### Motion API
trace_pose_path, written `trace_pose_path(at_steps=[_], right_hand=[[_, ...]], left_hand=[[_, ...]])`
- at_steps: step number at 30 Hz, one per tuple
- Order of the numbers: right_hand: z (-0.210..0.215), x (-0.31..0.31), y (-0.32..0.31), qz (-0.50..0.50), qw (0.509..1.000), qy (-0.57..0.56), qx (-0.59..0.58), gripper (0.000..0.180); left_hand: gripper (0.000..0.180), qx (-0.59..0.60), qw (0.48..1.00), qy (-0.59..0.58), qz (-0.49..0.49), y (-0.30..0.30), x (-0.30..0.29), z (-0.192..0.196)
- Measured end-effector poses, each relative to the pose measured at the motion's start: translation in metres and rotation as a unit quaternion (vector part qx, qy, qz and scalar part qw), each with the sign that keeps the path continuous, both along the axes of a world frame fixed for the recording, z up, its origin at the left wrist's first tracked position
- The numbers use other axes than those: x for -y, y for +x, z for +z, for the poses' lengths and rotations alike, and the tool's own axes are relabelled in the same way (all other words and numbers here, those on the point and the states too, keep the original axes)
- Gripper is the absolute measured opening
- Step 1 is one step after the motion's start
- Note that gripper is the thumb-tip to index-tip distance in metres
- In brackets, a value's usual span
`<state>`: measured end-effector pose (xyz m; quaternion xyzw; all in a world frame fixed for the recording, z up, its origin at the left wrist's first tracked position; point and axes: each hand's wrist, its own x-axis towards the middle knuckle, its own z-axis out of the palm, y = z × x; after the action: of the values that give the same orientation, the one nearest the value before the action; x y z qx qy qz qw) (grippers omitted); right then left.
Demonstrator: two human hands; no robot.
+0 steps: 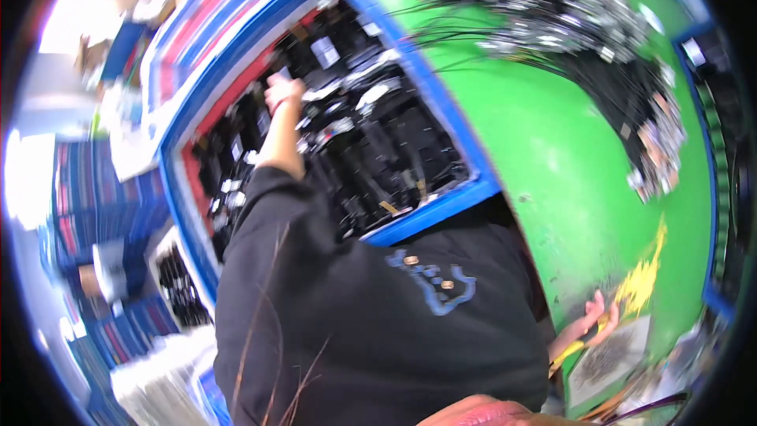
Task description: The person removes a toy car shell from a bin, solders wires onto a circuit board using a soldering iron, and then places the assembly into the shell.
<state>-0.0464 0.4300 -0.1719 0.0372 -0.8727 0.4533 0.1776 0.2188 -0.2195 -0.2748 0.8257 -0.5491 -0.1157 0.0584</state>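
My left hand [284,93] is stretched into a large blue-rimmed crate [426,217], over many black parts [394,138] with bits of white and silver. Its fingers are curled near the crate's red inner wall, with a small greyish thing at the tips, too blurred to name. At the lower right, my right hand [593,325] is by the green table top [544,158]. A slim yellow-and-black tool [564,356] lies in its grip, its working end not clearly seen. Just beyond the fingers is a yellow patch of thin strands or scraps [643,284].
Bundles of black cables with silver ends [599,87] lie across the table's far side. A grey-topped board [611,359] sits near my right hand. Another blue-edged tray [714,189] is at the far right. Stacked blue crates [95,189] stand at the left.
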Motion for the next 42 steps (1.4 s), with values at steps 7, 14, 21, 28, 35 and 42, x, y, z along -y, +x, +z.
trace_pose_path(at_steps=[7, 14, 21, 28, 35, 42], right_hand=[[-0.036, -0.012, -0.006, 0.132, 0.986, -0.102, -0.013, 0.026], [-0.011, -0.013, -0.012, 0.155, 0.983, -0.057, -0.078, 0.02], [0.009, -0.019, -0.03, 0.14, 0.985, 0.01, -0.097, 0.017], [0.001, -0.022, -0.034, 0.135, 0.983, -0.017, -0.123, 0.018], [0.003, -0.021, -0.04, 0.105, 0.98, -0.166, -0.026, 0.023], [0.048, 0.051, -0.078, 0.167, 0.961, -0.209, 0.067, 0.048]], left_hand=[[0.019, -0.453, 0.744, -0.274, -0.408, -0.115, -0.086, 0.089], [0.008, -0.264, 0.355, -0.144, -0.885, -0.339, -0.262, 0.18], [0.011, -0.216, 0.279, -0.293, -0.889, -0.469, -0.33, 0.167], [0.012, -0.231, 0.252, -0.329, -0.88, -0.464, -0.334, 0.157], [0.014, -0.273, 0.213, -0.287, -0.893, -0.426, -0.359, 0.175], [0.019, -0.301, 0.205, -0.263, -0.894, -0.365, -0.404, 0.17]])
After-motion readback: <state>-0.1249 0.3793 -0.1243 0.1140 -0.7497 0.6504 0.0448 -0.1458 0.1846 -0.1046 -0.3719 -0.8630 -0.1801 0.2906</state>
